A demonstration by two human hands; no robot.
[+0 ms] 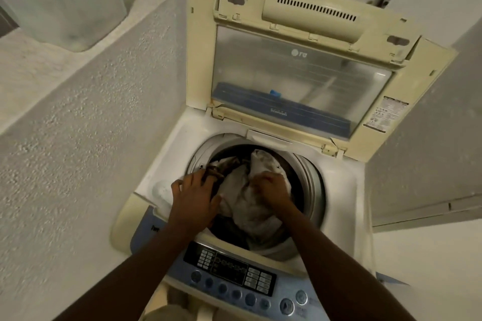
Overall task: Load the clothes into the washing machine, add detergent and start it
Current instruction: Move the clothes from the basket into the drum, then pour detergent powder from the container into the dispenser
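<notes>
Clothes [250, 198] bunched lengthwise front-to-back in washing machine [347, 190] drum, left hand [194, 198] and right hand [273, 189] both clenched on them.

The left hand [194, 197] and right hand [273, 189] are covering part of the clothes [242, 190], and motion blur is hiding each grip. The drum [311, 190] is hiding its depths, while the control panel [234, 271] labels are reading too small.

washing machine [167, 143]: white top deck, yellowed cream front-left corner
lid [200, 60]: yellowed cream frame, clear pane, blue band along its lower edge
control panel [232, 268]: pale blue, black display block, blue round buttons
clothes [250, 206]: off-white cloth, dark brown patterned piece at drum's left edge
wall [86, 112]: white, speckled
</notes>
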